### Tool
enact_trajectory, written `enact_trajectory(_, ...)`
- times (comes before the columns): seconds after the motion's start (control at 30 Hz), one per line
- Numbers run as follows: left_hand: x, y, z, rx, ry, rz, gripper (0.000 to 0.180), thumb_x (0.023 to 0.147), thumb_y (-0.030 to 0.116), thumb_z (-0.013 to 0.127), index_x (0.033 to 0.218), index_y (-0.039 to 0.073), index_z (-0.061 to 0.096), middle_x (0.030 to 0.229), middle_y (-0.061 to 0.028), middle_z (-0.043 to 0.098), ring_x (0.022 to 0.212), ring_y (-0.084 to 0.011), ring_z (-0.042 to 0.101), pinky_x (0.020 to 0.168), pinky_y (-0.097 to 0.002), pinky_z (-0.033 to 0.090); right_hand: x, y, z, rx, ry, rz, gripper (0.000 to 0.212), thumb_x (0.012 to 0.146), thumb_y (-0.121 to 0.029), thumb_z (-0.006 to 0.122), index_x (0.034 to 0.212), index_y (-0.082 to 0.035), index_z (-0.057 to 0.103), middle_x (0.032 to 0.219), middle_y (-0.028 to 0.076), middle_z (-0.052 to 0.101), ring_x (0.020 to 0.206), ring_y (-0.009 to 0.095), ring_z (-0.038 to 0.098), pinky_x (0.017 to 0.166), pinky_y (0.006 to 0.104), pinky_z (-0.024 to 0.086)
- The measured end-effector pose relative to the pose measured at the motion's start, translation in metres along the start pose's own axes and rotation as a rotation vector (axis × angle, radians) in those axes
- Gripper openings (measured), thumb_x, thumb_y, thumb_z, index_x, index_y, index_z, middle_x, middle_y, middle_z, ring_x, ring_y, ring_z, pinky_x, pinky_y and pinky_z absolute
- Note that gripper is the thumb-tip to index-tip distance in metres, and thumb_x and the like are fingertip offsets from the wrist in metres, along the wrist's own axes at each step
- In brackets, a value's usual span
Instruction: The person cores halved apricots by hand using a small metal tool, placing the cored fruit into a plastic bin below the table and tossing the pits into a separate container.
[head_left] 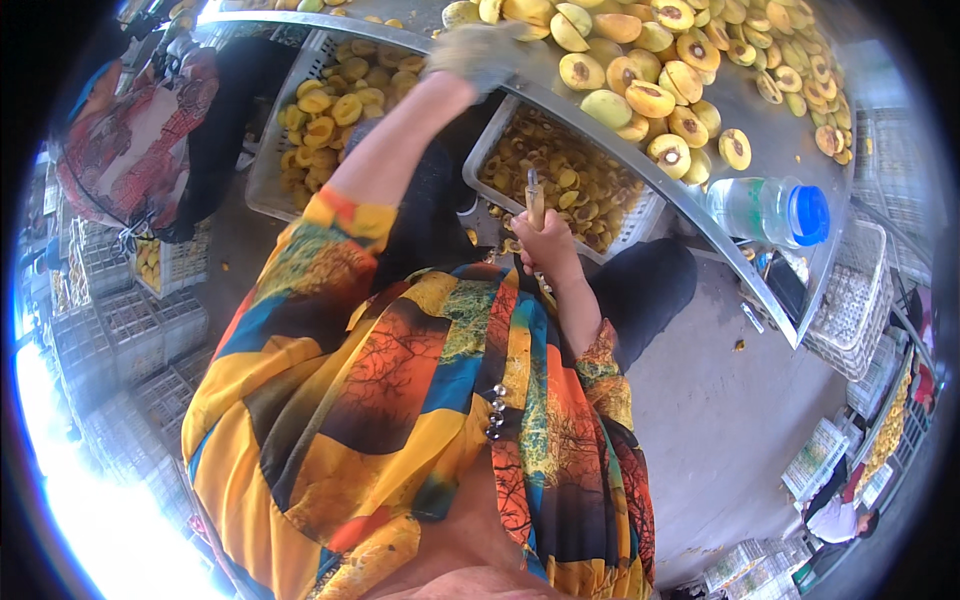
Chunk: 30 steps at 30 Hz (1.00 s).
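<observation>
My left hand [472, 55], in a pale glove and smeared by motion, reaches to the edge of a heap of halved yellow peaches [650, 98] on a metal table [745, 100]. Its fingers are too blurred to show whether they hold anything. My bare right hand [550, 245] is closed round the wooden handle of a small pitting tool [535, 200], its metal tip pointing up. That hand hovers over my lap, just in front of a white crate [490, 150] of brown pits and yellow fruit pieces under the table edge. Many peach halves still show dark pits.
Another white crate [262, 170] with pitted peach halves stands to the left. On the table's right lies a clear jar with a blue lid [808, 215]. A person in a patterned top [140, 140] is at far left. Stacked crates [130, 330] line the left side.
</observation>
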<state>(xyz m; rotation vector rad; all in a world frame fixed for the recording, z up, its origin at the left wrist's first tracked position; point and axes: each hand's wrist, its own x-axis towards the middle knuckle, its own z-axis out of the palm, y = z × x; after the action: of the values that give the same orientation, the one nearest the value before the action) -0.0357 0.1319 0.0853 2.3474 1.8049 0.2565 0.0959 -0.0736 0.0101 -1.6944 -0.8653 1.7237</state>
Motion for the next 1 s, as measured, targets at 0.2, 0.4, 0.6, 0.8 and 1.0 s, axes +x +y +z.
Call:
enact_trajectory(0.2,0.073,0.042,0.105,0.017,-0.268,0.337,0.035,0.08,0.045,0.046,0.107,0.025,0.057,0.104,-0.0088,0.061,0.095,-0.0261,0.059,0.081,-0.0396,0.046,-0.024,-0.001,-0.017,-0.027,0.177,-0.019,0.023,0.081,-0.02,0.057,0.085,0.0,0.047,0.054,0.005,0.049,0.034,0.012,0.046,0.031,0.0263,0.037)
enact_trajectory(0.4,0.03,0.053,0.034,-0.073,-0.085,0.335,0.027,0.08,0.038,0.051,0.102,0.025,0.06,0.103,-0.002,0.061,0.093,-0.0216,0.059,0.077,-0.0338,0.048,-0.039,-0.023,-0.031,0.161,0.327,-0.301,0.028,0.083,-0.021,0.056,0.098,0.0,0.044,0.057,0.003,0.047,0.036,0.009,0.042,0.032,0.0234,0.035)
enact_trajectory(0.6,-0.058,0.037,0.008,-0.172,0.17,0.955,0.028,0.075,0.028,0.059,0.1,0.017,0.061,0.11,0.0,0.058,0.099,-0.0205,0.057,0.083,-0.0296,0.047,-0.028,-0.059,-0.024,0.662,0.164,-0.526,0.031,0.087,-0.024,0.055,0.107,-0.005,0.04,0.072,0.007,0.053,0.038,0.008,0.039,0.034,0.023,0.036)
enact_trajectory(0.8,-0.094,0.039,0.01,-1.563,-0.475,0.214,0.054,0.08,0.044,0.057,0.117,0.006,0.047,0.092,-0.0081,0.06,0.09,-0.0214,0.059,0.082,-0.0302,0.048,-0.02,-0.063,-0.004,0.692,0.112,-0.443,0.018,0.088,-0.019,0.054,0.097,-0.007,0.043,0.064,0.007,0.052,0.038,0.009,0.043,0.032,0.023,0.036)
enact_trajectory(1.0,-0.099,0.061,0.036,-2.23,-0.618,-0.591,0.033,0.083,0.037,0.055,0.101,0.009,0.055,0.086,-0.0033,0.06,0.079,-0.0144,0.058,0.071,-0.0281,0.05,-0.006,-0.048,0.006,-0.255,0.669,-0.88,0.04,0.088,-0.027,0.051,0.112,0.0,0.034,0.077,0.024,0.059,0.075,0.044,0.058,0.062,0.0437,0.049)
